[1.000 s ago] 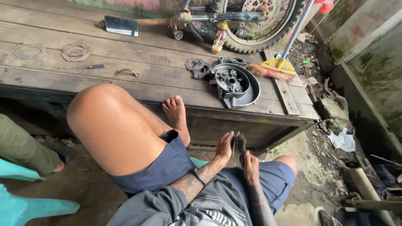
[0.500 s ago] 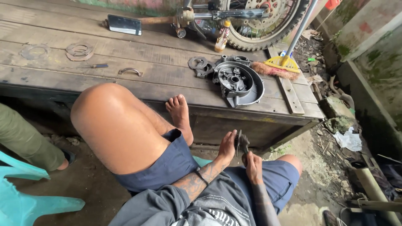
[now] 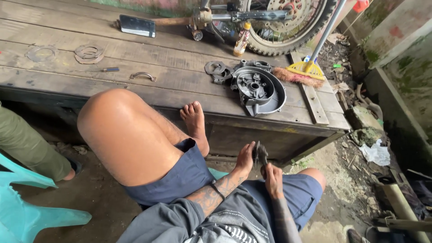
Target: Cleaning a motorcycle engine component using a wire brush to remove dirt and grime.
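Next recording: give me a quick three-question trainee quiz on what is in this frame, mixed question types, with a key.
1. True or false: the left hand and right hand both grip one small dark metal part over the person's lap.
2. What rests nearest the grey engine cover on the wooden platform? A) flat dark phone B) stack of round metal discs C) small screwdriver
3. Fill in: the person's bare ____ is propped on the platform's front edge.

Key: 1 true; 2 B; 3 foot.
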